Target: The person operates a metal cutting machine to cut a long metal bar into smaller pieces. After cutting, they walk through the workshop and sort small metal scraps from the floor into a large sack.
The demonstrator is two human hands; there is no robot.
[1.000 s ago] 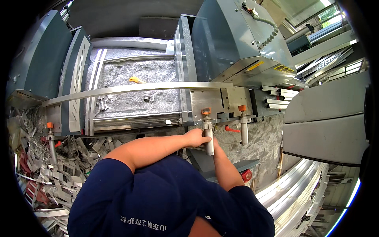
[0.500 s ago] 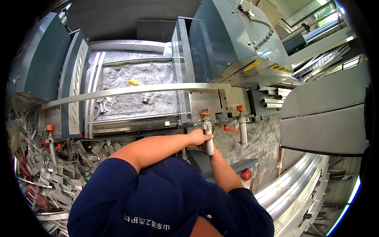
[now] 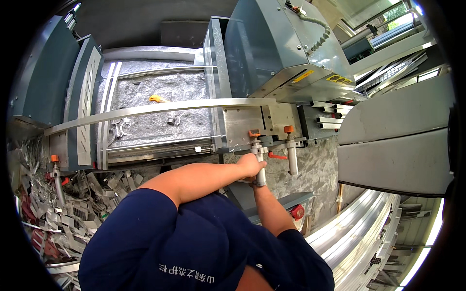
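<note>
1. My reference is the long metal bar (image 3: 160,107), which lies crosswise in front of me.
2. I see the clamp cylinder (image 3: 261,177) on the bar's near side, close to its right end but apart from it, orange cap (image 3: 254,133) towards the bar.
3. My left hand (image 3: 251,165), nearside of the bar, is wrapped around that cylinder, thumb across its top.
4. My right hand (image 3: 259,188) is at the cylinder's lower end, farther from the bar; mostly hidden, so I cannot tell whether it grips.
5. Right of these, also nearside of the bar, I have a red lever (image 3: 277,155) and a second cylinder (image 3: 292,161).
6. Nearside of the bar's left end lies a scrap heap (image 3: 92,199); beyond its middle, a yellow object (image 3: 156,98).
</note>
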